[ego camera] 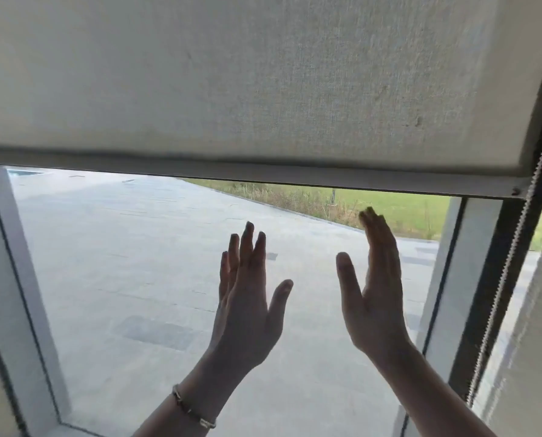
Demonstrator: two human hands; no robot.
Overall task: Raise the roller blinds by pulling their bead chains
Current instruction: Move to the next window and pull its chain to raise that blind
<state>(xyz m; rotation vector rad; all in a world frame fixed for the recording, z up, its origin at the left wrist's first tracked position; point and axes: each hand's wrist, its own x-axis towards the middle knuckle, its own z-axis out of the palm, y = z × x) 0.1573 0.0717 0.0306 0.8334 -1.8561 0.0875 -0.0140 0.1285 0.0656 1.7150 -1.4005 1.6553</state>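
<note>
A beige roller blind (pixel 247 80) covers the upper half of the window, and its pale bottom bar (pixel 263 175) slants across the view. The white bead chain (pixel 512 253) hangs along the dark frame at the right edge. My left hand (pixel 247 304) is raised in front of the glass with fingers spread, holding nothing; a thin bracelet sits on its wrist. My right hand (pixel 373 288) is also raised, flat and open, a short way left of the chain and not touching it.
The dark window frame post (pixel 490 304) stands beside the chain. A second blind's fabric (pixel 525 357) shows at the far right. A white frame (pixel 17 279) borders the left. Outside lie grey paving and a green lawn.
</note>
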